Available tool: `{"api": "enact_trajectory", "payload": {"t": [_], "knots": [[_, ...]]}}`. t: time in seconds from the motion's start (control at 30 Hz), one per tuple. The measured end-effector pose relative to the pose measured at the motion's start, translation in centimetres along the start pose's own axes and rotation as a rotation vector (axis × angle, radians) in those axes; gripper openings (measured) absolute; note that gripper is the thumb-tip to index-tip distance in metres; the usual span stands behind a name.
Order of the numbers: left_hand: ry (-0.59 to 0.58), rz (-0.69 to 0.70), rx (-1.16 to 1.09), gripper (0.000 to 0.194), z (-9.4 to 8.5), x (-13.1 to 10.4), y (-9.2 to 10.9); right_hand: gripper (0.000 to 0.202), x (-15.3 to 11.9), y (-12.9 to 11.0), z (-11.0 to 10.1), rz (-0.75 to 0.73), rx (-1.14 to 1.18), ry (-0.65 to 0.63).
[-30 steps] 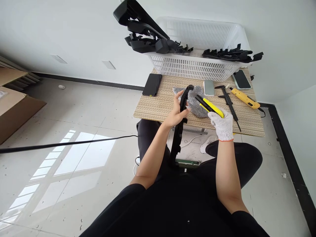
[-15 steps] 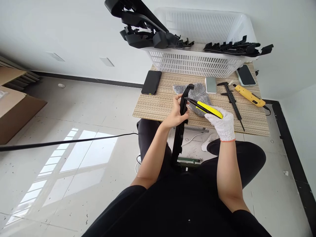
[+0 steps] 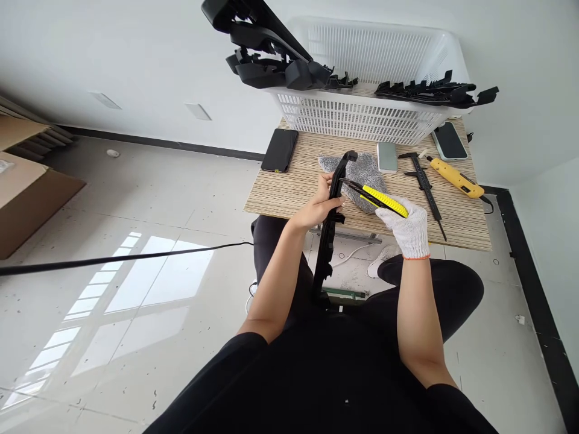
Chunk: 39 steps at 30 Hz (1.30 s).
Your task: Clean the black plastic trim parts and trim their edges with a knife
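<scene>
My left hand (image 3: pixel 318 205), bare, is wrapped round a long black plastic trim piece (image 3: pixel 326 244). The piece runs from my lap up over the table's front edge, its curved top end above a grey cloth (image 3: pixel 367 178). In a white knit glove, my right hand (image 3: pixel 406 224) grips a yellow and black utility knife (image 3: pixel 382 200). The knife points left, and its tip is at the edge of the trim piece just beside my left fingers. Whether the blade touches the plastic is too small to tell.
A white plastic basket (image 3: pixel 344 111) at the table's back holds several black trim pieces (image 3: pixel 271 60), some jutting over its rim. On the striped table (image 3: pixel 266 196) lie a black phone (image 3: pixel 279 150), a small pale box (image 3: pixel 386 157), a caliper (image 3: pixel 424 187), a yellow corded tool (image 3: pixel 456 177) and another phone (image 3: pixel 450 141).
My left hand and the trim piece have shifted and turned slightly, showing more of its clips below the hand. The knife stays at nearly the same spot. The whole view has moved a little.
</scene>
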<state>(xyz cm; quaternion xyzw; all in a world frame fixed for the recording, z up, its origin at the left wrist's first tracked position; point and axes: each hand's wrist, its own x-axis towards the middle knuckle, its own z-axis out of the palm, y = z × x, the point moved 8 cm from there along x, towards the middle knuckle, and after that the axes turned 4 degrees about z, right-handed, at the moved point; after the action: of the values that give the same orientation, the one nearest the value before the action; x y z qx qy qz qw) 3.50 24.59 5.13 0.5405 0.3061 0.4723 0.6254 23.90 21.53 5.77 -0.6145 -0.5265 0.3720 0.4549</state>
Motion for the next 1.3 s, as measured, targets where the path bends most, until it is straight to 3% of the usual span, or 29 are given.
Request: {"api": "enact_trajectory", "payload": {"t": [0.2, 0.43, 0.57, 0.7, 1.0, 1.1, 1.2, 1.3], "knots": [[-0.051, -0.030, -0.031, 0.049, 0.0, -0.2, 0.2, 0.044, -0.1, 0.0, -0.2, 0.004, 0.025, 0.024], [-0.082, -0.057, -0.086, 0.060, 0.0, -0.2, -1.0, 0.044, 0.1, 0.3, -0.3, -0.011, 0.044, 0.034], [-0.080, -0.063, -0.055, 0.071, -0.2, -0.3, -1.3, 0.044, 0.3, 0.5, 0.2, -0.009, 0.016, -0.031], [-0.104, -0.079, -0.064, 0.077, 0.1, 0.1, -0.8, 0.045, 0.3, 0.5, -0.4, 0.008, 0.054, 0.046], [-0.117, -0.100, -0.070, 0.068, 0.7, 0.8, -0.7, 0.043, 0.4, 0.5, -0.3, 0.051, 0.040, 0.055], [-0.063, -0.062, 0.010, 0.061, 0.4, 0.2, -1.0, 0.043, 0.4, 0.2, 0.0, 0.026, -0.036, 0.021], [-0.030, -0.032, 0.111, 0.055, 0.3, -0.5, -1.4, 0.043, 0.3, -0.1, -0.5, -0.009, -0.073, 0.082], [0.002, -0.004, 0.203, 0.045, 0.3, -0.9, -1.4, 0.043, 0.4, 0.0, 0.0, 0.001, -0.082, 0.018]]}}
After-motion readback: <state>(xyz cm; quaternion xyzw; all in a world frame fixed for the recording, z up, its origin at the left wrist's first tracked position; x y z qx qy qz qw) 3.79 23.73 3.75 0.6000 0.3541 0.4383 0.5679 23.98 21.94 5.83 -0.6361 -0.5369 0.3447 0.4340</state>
